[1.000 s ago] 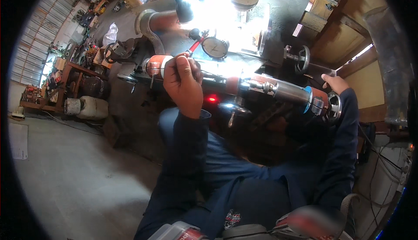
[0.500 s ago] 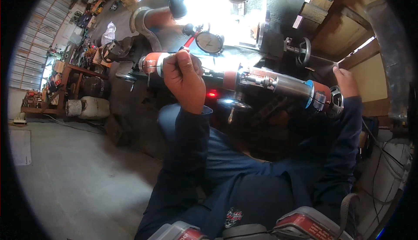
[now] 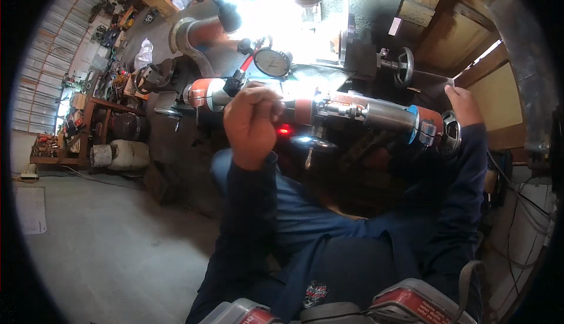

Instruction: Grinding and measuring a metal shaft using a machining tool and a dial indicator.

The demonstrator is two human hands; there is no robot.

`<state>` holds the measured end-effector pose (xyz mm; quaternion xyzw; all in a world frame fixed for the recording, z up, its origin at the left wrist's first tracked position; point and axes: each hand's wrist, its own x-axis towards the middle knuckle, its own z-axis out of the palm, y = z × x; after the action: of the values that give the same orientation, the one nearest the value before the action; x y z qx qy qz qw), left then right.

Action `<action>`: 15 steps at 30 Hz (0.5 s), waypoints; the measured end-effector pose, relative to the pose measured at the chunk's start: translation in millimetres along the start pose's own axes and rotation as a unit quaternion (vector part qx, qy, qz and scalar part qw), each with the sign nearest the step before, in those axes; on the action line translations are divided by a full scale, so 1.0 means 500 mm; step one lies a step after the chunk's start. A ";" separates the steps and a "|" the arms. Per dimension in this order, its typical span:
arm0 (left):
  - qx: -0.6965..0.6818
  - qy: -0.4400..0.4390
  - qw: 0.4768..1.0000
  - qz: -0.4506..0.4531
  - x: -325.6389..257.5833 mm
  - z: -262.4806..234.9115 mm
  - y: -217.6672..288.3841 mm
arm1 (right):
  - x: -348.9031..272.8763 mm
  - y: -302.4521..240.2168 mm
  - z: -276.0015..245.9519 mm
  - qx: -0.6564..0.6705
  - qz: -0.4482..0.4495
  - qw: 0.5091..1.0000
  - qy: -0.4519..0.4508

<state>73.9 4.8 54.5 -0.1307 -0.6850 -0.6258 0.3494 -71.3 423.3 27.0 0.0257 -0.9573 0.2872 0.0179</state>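
My left hand [image 3: 251,125] is raised in front of a long machine spindle, with its fingers curled and bunched together. Whatever they may hold is too small or hidden to make out. Just above it, a round dial gauge [image 3: 272,63] sits by a red-handled arm [image 3: 247,64] and a black clamp [image 3: 234,83]. At the right end of the machine my right hand [image 3: 466,106] is closed beside a metal handwheel [image 3: 450,136], thumb showing near the corner of a grey plate; its other fingers are hidden. A steel cylinder [image 3: 385,115] lies between the orange-brown collars.
A very bright lamp [image 3: 235,9] washes out the middle of the machine. A small crank wheel [image 3: 314,143] juts toward my knees, and another handwheel [image 3: 404,67] stands behind. On the left are a gas cylinder [image 3: 129,153] and a cluttered shelf [image 3: 88,112].
My left hand has turned, its fingertips now lower and pointing right instead of pinched upward. The black clamp by the gauge is now more exposed. My right hand stays by the handwheel.
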 end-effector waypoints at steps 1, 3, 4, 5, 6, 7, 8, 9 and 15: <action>0.001 -0.001 1.000 0.000 0.004 -0.019 -0.008 | 0.000 -0.002 0.002 -0.003 -0.010 1.000 0.006; -0.069 -0.081 0.994 -0.007 0.010 -0.045 -0.017 | 0.003 0.004 0.004 0.004 -0.014 1.000 0.001; -0.069 -0.082 0.994 -0.006 0.007 -0.042 -0.013 | 0.006 0.006 0.004 0.008 -0.017 1.000 -0.001; 0.024 -0.064 0.997 0.019 0.000 -0.035 -0.003 | 0.005 0.004 0.003 0.009 -0.018 1.000 0.000; 0.116 -0.046 0.991 0.045 -0.006 -0.025 0.005 | 0.004 0.000 0.002 0.012 -0.010 1.000 -0.004; 0.117 -0.046 0.991 0.047 -0.008 -0.010 0.014 | 0.001 -0.002 0.000 0.017 -0.003 1.000 -0.007; 0.179 0.029 0.981 0.065 -0.009 0.011 0.020 | -0.001 0.001 -0.001 0.017 -0.004 1.000 -0.006; 0.238 0.105 0.962 0.083 -0.014 0.029 0.024 | -0.002 0.007 -0.002 0.015 -0.007 1.000 -0.004; 0.146 0.155 0.976 0.054 -0.054 0.030 0.004 | 0.005 0.010 0.002 0.009 -0.002 1.000 -0.005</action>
<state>90.1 26.4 39.0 -0.0164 -0.6981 -0.5121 0.5002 -74.2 426.9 23.6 0.0290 -0.9546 0.2960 0.0132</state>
